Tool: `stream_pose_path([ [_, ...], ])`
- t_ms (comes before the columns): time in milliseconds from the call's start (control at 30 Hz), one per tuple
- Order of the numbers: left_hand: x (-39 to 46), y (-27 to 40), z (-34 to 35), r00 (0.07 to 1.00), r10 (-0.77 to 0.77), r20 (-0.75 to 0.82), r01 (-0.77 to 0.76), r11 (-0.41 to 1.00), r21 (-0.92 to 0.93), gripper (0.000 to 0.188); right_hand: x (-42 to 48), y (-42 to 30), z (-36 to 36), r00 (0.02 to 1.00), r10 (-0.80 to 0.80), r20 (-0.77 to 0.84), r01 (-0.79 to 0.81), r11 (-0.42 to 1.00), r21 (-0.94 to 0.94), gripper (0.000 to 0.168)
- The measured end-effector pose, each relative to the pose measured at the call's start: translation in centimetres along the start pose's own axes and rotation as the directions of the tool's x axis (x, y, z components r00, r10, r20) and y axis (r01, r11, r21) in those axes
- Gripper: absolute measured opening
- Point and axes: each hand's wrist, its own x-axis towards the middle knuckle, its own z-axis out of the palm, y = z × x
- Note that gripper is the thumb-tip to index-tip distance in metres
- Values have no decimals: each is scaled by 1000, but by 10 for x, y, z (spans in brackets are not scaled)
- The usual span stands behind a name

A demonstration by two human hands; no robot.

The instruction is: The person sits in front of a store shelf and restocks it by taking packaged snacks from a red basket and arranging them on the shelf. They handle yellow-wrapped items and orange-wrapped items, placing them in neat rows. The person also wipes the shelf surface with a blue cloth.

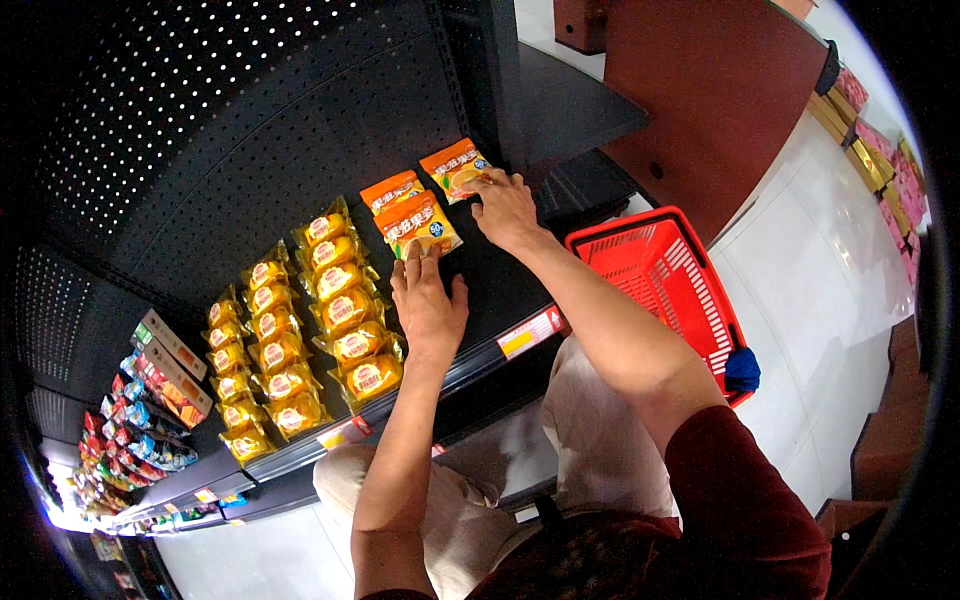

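My left hand [429, 306] lies palm down with its fingertips on the lower part of an orange pouch [412, 219]. Its thumb is spread out over the black shelf board. Behind that pouch, a second orange pouch [393, 192] is partly covered by it. Farther right, my right hand [504, 204] touches the lower right of another orange pouch [450, 166] with its fingertips. The thumb of this hand is just off the pouch's near edge, and part of the pouch is hidden under the fingers. All these pouches lie face up on the shelf [487, 289].
Rows of wrapped yellow buns [341, 309] line the shelf left of my left hand. Boxes [172, 371] and bagged snacks [139, 431] are farther left. A red shopping basket [652, 274] with a blue item on its rim is at my right. A perforated black panel [247, 150] backs the shelf.
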Motion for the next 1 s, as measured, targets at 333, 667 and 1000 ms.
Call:
stream_pose_path([
  [333, 0, 3, -3, 1000, -15, -26, 16, 1000, 11, 52, 2, 6, 9, 993, -46, -109, 47, 999, 2, 34],
  [667, -22, 47, -16, 975, 217, -48, -221, 971, -96, 44, -5, 27, -33, 961, -70, -268, 121, 976, 179, 30],
  [1000, -48, 46, -20, 954, 298, -9, -297, 947, -125, 34, -190, 230, -67, 962, 251, 108, -255, 683, 684, 27],
])
